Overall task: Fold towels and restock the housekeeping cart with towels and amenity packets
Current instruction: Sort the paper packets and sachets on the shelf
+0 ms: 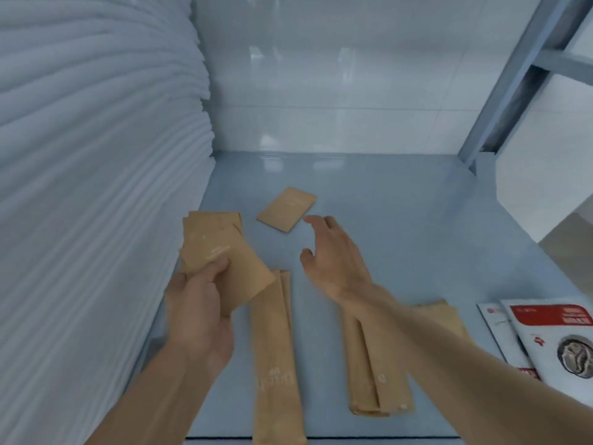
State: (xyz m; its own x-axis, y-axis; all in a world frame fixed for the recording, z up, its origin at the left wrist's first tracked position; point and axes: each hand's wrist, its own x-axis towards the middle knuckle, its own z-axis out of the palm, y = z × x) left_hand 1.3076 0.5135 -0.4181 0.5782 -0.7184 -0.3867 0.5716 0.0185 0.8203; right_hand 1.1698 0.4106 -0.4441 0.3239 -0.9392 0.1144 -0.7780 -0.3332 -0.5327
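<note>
My left hand point(199, 303) grips a fanned bunch of brown paper amenity packets point(218, 248), thumb on top, above the grey-blue cart shelf point(401, 226). One flat brown packet point(286, 209) lies alone further back on the shelf. My right hand point(330, 255) hovers just to the right of and in front of it, fingers relaxed and spread, holding nothing. A tall stack of folded white towels point(96, 187) fills the left side of the shelf.
Two long brown paper sleeves point(276, 358) lie lengthwise in front of my left hand, and more of them point(378, 364) lie under my right forearm. White leaflets with red print point(545, 342) sit at the right front. A grey metal frame post point(500, 101) rises at the back right.
</note>
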